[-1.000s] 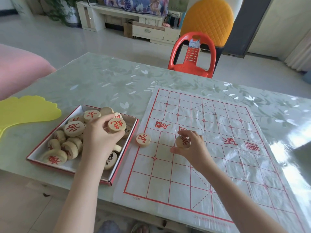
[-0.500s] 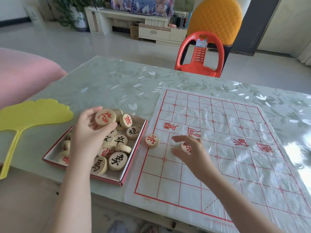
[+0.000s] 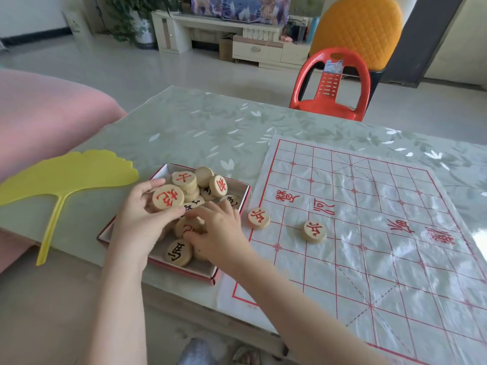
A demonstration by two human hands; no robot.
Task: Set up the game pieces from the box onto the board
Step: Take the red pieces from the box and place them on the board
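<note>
Pinching a round wooden disc (image 3: 167,198) carved with a red character, the left hand (image 3: 137,225) hovers over the shallow, red-edged cardboard box (image 3: 181,271). In the box, pale pieces (image 3: 184,180) lettered red or black lie heaped. The right hand (image 3: 218,233) reaches in beside it, fingers curled over the heap; whether it grips one is hidden. A red-marked pair (image 3: 258,218) lies flat on the board (image 3: 382,259), a crinkled glossy sheet with a red grid, its near right corner cut off. Box and board lie on the shiny, leaf-patterned tabletop (image 3: 197,127).
</note>
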